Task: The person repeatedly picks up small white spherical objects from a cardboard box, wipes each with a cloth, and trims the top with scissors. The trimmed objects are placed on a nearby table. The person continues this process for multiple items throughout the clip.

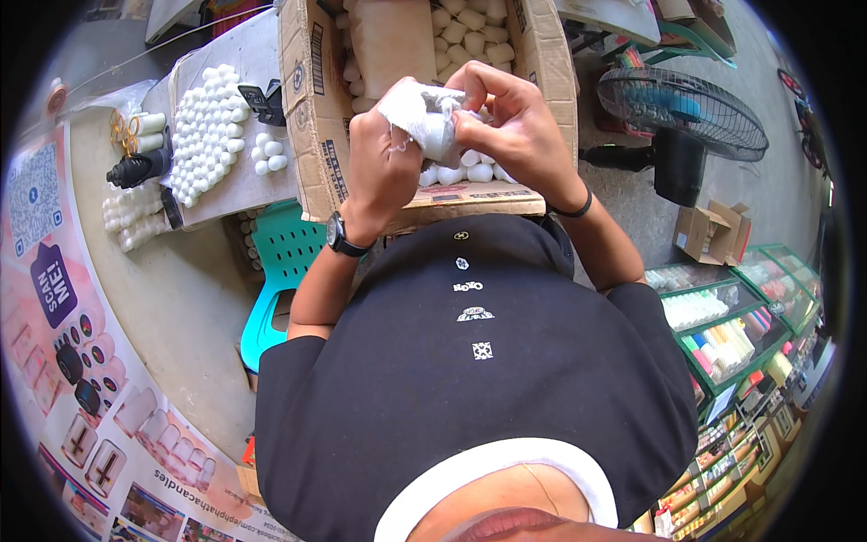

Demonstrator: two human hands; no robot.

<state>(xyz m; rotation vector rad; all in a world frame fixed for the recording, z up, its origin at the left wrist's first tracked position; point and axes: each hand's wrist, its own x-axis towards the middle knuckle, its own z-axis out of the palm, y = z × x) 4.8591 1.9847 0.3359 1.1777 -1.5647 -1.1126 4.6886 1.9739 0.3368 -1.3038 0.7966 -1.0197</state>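
Here | left hand (377,158), right hand (519,131) grip white cloth (409,117) | between carton edges (310,99)

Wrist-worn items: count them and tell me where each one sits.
2: a dark-strapped watch on the left wrist, and a thin black band on the right wrist. No others show.

Left hand (377,154) curls while right hand (513,126) pinches.

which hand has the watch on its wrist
The left hand, holding crumpled white wrapping: its wrist carries the round-faced watch, while the right hand wears only a thin black band.
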